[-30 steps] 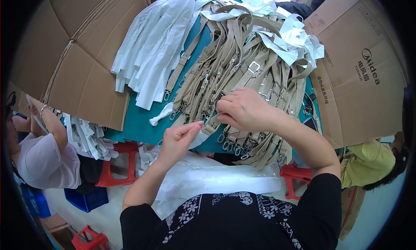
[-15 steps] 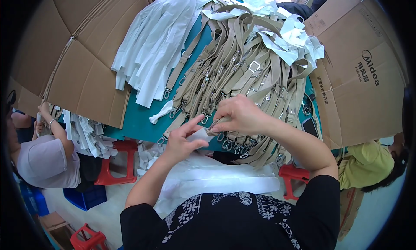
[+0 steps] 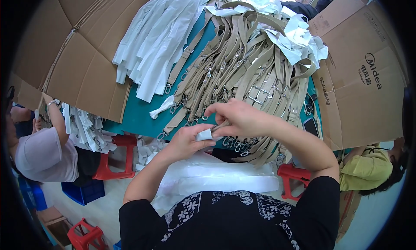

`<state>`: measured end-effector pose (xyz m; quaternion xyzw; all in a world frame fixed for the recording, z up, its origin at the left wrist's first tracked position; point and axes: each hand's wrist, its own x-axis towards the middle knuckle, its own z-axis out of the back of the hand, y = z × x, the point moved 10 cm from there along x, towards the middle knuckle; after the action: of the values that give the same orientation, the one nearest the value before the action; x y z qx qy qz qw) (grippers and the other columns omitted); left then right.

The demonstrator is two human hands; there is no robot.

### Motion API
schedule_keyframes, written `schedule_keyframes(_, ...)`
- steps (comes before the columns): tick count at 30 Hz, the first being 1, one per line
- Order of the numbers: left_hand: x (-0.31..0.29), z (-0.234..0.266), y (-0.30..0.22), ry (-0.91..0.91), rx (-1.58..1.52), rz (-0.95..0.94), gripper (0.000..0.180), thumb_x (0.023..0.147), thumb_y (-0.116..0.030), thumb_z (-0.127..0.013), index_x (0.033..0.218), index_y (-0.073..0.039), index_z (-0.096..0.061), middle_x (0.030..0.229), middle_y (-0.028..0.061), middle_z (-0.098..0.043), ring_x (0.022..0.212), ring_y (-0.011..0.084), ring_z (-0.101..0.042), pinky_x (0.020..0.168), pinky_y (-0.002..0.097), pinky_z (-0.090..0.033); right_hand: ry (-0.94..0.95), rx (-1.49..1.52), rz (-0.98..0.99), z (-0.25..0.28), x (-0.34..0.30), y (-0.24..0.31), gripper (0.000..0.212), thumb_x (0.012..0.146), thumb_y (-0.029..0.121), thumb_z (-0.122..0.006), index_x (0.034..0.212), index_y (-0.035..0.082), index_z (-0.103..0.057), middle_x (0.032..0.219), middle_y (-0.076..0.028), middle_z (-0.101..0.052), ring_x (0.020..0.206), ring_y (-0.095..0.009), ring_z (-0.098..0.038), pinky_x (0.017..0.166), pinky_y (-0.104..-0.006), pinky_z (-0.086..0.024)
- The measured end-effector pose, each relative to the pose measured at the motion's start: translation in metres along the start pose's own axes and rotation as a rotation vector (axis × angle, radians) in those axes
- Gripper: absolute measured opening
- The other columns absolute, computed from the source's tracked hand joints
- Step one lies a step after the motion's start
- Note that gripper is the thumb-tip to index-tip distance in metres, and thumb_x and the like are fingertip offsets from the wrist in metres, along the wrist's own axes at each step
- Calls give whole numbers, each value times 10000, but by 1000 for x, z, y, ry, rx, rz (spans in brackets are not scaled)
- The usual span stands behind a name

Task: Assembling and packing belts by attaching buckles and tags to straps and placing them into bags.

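My left hand [image 3: 184, 142] is closed, pinching a small white wrapper [image 3: 203, 134] between thumb and fingers. Close beside it, my right hand [image 3: 247, 118] grips the end of a tan strap [image 3: 222, 125], which meets the wrapper; its clasp is hidden by my fingers. Both hands are above the near edge of the green table [image 3: 141, 115]. Just beyond them spreads a big heap of tan webbing straps [image 3: 234, 55] with metal buckles and swivel hooks. A twisted white wrapper [image 3: 163, 107] lies left of the heap.
Long white sleeves [image 3: 158, 42] lie at the back left. Large cardboard sheets [image 3: 93, 55] and a carton [image 3: 355, 76] flank the table. A phone [image 3: 310, 125] lies at right. People sit at left and right, near red stools [image 3: 117, 161]. White plastic [image 3: 221, 178] hangs before me.
My left hand has closed round the white wrapper, its fingers spread before. Both hands have drawn together around the strap end. The view has shifted slightly.
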<state>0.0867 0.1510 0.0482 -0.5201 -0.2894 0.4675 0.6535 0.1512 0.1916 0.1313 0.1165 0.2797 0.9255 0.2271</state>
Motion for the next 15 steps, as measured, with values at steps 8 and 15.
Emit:
schedule_keyframes(8, -7, -2, 23, 153, -201, 129, 200, 797, -143, -656, 958, -42, -595, 821, -12, -592, 747, 55, -523, 670, 228, -433, 402, -76, 40, -13, -6, -19, 281, 796, 296, -613, 955, 64, -601, 835, -60, -608, 872, -227, -549, 881, -360, -316)
schedule_keyframes(15, 0, -13, 9, 291, -200, 114, 201, 819, -170, -640, 972, -50, -585, 826, -11, -592, 745, 54, -522, 667, 232, -433, 529, -15, 98, -40, 3, -7, 206, 808, 239, -589, 896, 53, -598, 793, -97, -599, 824, -256, -561, 844, -399, -349)
